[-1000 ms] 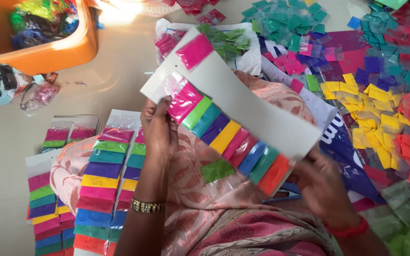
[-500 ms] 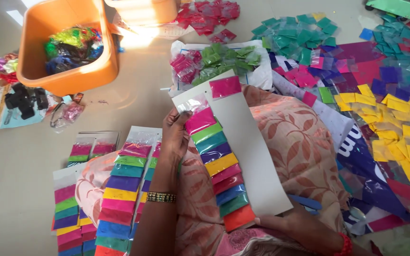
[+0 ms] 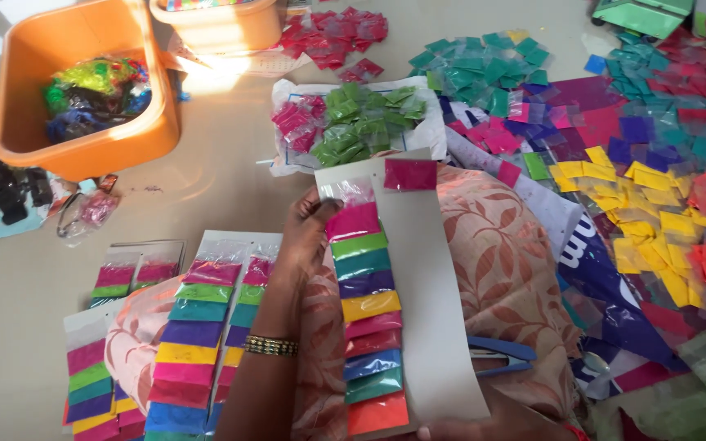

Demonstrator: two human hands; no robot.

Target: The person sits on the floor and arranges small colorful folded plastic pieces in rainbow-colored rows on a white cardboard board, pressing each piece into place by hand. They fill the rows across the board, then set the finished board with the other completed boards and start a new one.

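I hold a long white card point(image 3: 439, 310) upright over my lap. A column of small coloured powder packets point(image 3: 365, 310) runs down its left side, and one pink packet point(image 3: 410, 174) sits at its top right. My left hand point(image 3: 304, 237) grips the card's left edge near the top, fingers on the uppermost clear packet. My right hand point(image 3: 492, 427) is mostly cut off by the frame's bottom edge and holds the card's lower end. A blue stapler point(image 3: 496, 357) lies on my lap just right of the card.
Several filled cards point(image 3: 198, 327) lie on the floor at my left. An orange tub point(image 3: 18, 122) of bright packets stands at the back left, a second tub point(image 3: 222, 28) behind it. Loose packets lie ahead and right: green point(image 3: 365, 122), teal point(image 3: 484, 69), yellow point(image 3: 655, 229), red point(image 3: 332, 33).
The card has swung from a slant across my lap to upright, its packet column now running straight down. My left hand stayed on its left edge; my right hand dropped to the bottom.
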